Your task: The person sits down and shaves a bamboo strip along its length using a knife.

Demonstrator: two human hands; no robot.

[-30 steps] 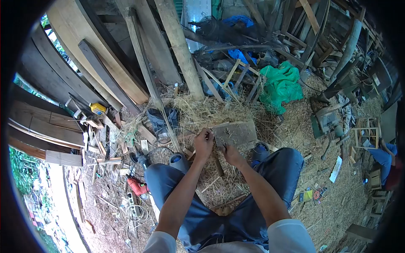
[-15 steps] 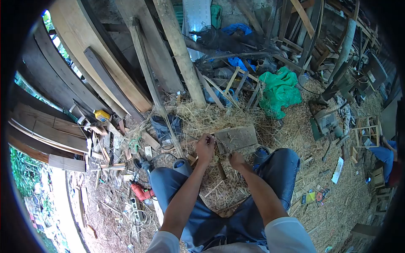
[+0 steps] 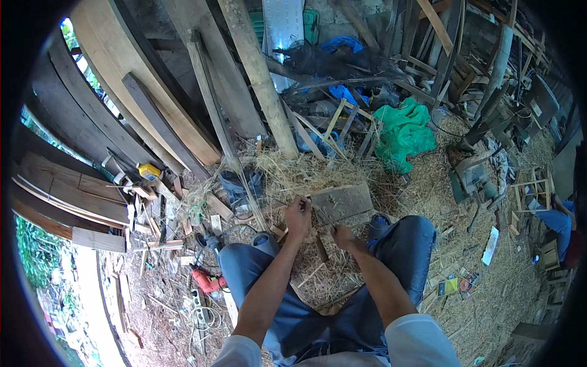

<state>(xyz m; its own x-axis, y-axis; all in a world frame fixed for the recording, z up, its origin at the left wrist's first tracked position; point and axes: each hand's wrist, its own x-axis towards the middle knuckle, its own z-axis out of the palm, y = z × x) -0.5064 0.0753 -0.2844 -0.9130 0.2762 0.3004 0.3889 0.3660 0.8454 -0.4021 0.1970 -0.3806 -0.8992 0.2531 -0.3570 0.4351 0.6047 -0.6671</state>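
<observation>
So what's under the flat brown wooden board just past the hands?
Pale, straw-like shavings show around the flat brown wooden board. Whatever is right beneath it is covered, so I can't tell what's there.

Power tool (image 3: 206, 281) left of the board (image 3: 345, 200) (sheet (image 3: 403, 134) behind, right).

At the back, a rough grey wall (image 3: 333, 22), partly covered; on the left, tall planks (image 3: 137, 79) standing aslant, near to a round pole (image 3: 260, 79); below, a littered floor (image 3: 489, 300); along the left edge, very bright daylight (image 3: 90, 300).
</observation>
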